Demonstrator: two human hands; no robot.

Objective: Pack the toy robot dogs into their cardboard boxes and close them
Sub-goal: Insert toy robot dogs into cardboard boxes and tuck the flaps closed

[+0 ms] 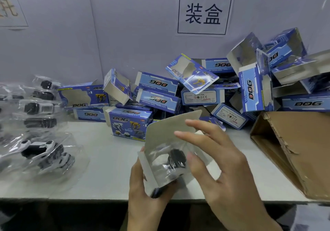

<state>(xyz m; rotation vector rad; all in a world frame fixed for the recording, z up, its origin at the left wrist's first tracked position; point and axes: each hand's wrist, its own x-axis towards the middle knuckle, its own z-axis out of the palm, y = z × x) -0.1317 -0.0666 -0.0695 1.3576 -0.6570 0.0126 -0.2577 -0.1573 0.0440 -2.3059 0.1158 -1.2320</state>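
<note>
Blue DOG boxes (157, 100): roughly eighteen. Bagged toy robot dogs (42, 152): at least six. Brown carton (294, 141): one. Wall signs (204, 13): two.

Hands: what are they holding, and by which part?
The left hand grips the open cardboard box by its lower left edge. The right hand holds nothing; its straight fingers touch the bagged toy dog inside.

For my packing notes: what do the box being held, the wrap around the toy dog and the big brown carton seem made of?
Box: thin paperboard, matt grey inside, seen on its open flap. Wrap: clear glossy plastic film, with glare and creases. Carton: probably corrugated cardboard, matt brown, with torn edges.
</note>
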